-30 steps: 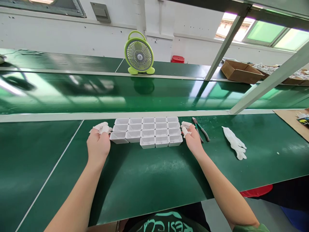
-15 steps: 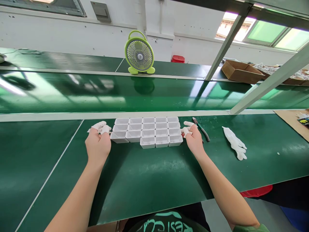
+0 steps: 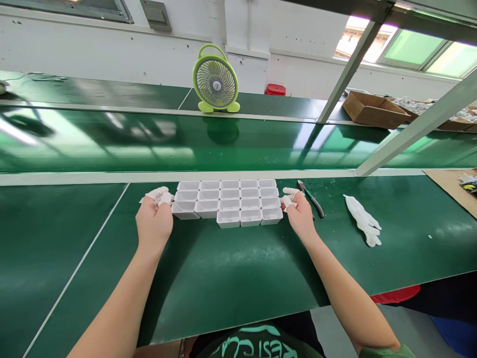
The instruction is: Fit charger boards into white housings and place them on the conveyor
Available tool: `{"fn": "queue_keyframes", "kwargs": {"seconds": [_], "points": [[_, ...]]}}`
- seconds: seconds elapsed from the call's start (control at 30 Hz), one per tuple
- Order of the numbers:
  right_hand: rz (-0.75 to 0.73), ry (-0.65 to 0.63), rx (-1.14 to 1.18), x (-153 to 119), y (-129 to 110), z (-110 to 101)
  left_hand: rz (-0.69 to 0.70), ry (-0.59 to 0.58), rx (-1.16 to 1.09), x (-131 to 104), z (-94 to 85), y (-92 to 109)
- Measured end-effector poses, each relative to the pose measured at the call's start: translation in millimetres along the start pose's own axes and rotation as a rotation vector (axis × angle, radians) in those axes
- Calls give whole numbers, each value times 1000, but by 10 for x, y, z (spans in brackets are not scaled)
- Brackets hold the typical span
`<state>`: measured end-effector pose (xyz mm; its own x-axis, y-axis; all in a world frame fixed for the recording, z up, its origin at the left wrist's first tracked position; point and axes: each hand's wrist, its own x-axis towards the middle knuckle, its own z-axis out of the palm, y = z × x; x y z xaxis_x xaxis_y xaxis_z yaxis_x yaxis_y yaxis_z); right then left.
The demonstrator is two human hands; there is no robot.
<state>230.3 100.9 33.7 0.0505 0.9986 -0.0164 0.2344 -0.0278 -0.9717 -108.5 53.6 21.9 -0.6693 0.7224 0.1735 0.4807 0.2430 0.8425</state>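
The curled left hand [image 3: 154, 219] and right hand [image 3: 299, 213], any pinch unclear, flank white rectangular plastic bins [image 3: 228, 205], probably light, stiff, best squeezed endwise.

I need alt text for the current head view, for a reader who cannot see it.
A person's left hand and right hand, with fingertips covered in white, flank a block of small white open trays on a green table. Pliers and a white glove lie to the right, and a green fan stands on a surface farther back.
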Motion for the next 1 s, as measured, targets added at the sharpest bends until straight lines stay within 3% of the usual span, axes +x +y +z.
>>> {"fn": "queue_keyframes", "kwargs": {"seconds": [0.47, 1.0], "points": [[-34, 8, -97, -12, -10, -6, -60, -88, 49, -30, 16, 77], [-37, -3, -132, -28, -71, -4, -76, -91, 198, -62, -22, 181]]}}
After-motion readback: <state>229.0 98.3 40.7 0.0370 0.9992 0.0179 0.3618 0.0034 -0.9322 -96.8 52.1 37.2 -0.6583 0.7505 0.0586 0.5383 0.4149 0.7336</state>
